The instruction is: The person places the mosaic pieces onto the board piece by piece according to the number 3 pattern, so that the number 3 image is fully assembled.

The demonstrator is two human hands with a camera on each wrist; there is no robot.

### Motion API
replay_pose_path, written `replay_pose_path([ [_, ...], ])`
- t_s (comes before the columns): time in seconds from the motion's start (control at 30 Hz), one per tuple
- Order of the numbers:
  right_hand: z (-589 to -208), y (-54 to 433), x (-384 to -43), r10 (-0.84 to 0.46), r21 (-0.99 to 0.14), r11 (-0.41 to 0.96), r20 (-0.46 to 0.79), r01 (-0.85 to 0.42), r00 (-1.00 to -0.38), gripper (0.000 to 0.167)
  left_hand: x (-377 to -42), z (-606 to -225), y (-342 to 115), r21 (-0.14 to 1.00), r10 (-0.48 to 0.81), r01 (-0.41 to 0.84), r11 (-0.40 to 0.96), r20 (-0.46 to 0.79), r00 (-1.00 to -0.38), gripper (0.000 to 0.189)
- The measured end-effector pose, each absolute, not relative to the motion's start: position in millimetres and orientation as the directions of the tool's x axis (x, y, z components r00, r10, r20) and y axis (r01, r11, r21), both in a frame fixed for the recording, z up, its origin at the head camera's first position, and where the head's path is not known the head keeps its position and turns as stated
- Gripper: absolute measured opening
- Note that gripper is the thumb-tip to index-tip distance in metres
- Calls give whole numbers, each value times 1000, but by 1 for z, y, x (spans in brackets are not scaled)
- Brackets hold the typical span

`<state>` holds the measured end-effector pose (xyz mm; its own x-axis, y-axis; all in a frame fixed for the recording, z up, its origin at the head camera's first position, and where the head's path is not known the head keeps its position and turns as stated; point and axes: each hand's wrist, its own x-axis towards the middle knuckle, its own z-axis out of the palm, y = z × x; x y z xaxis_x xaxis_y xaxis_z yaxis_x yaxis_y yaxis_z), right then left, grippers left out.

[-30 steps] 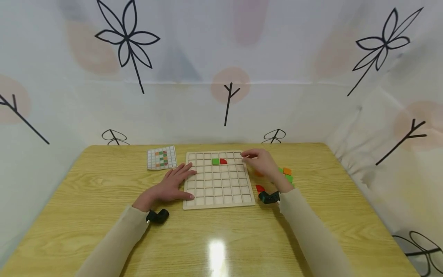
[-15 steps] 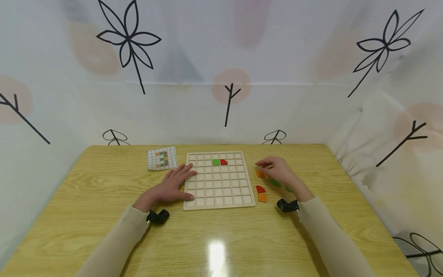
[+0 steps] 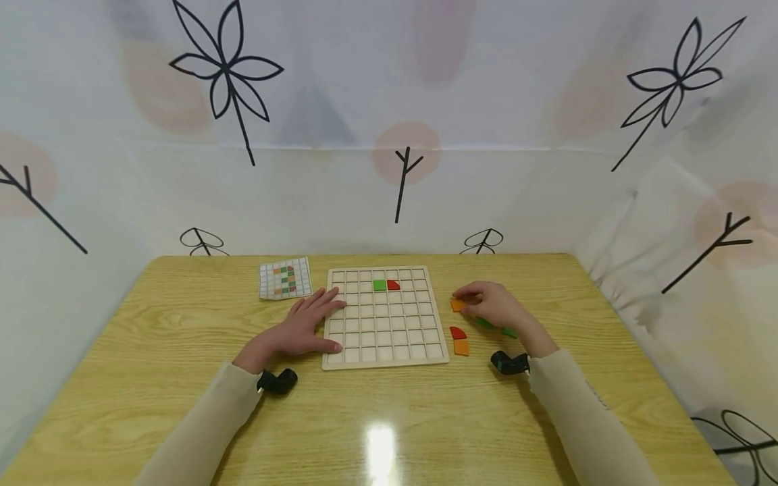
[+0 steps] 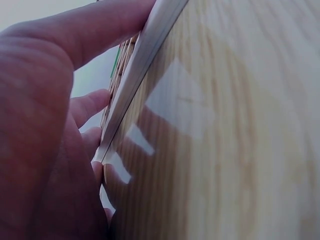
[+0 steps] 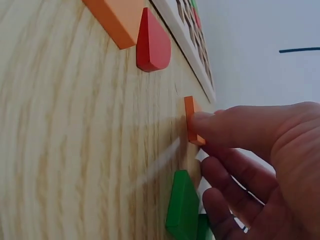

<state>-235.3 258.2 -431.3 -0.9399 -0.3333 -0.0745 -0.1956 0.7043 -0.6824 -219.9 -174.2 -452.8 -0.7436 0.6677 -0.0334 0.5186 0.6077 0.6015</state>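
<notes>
My left hand [image 3: 298, 329] rests with fingers spread over the left edge of a wooden grid board [image 3: 385, 364]. In the left wrist view the thumb lies on the board's rim [image 4: 131, 80]. A green square tile [image 3: 379, 285] and a red quarter-round tile [image 3: 393, 285] sit side by side in an upper row of the board. To the right of the board, my right hand [image 3: 495, 307] pinches an orange tile [image 5: 190, 120] lying on the table, thumb against it; the fingertips behind are partly hidden. Green tiles [image 3: 484, 322] lie beneath this hand, partly covered.
A second red quarter-round tile [image 3: 458, 333] and another orange tile [image 3: 461, 347] lie beside the board's right edge. A pattern card [image 3: 284, 278] with coloured squares on a grid lies left of the board. A patterned cloth wall [image 3: 316, 196] stands behind the table.
My right hand has moved from the board's upper right edge, rightward and down, to the orange tile. The loose red and orange tiles have come into fuller view. My left hand stays put.
</notes>
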Motion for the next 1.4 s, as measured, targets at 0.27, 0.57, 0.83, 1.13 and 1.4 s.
replay_pose_path([
  [0.27,-434,258,-235,-316,-685,704,-66,-187,-946,34,-220,-454,-175,598,669,520,610,-35,-743,86],
  [0.57,-435,256,-237,-296,-669,720,-57,-184,-953,35,-220,-453,-173,608,669,515,604,-36,-743,85],
  [0.83,-434,256,-238,-320,-635,741,-44,-221,-946,34,-220,-454,-173,606,665,513,608,-35,-746,86],
  [1.13,-432,253,-239,-311,-622,749,-25,-229,-950,34,-219,-454,-172,600,657,504,621,-48,-752,86],
  [1.4,-431,240,-242,-323,-626,733,28,-268,-946,33,-218,-451,-173,598,656,505,623,-47,-753,85],
])
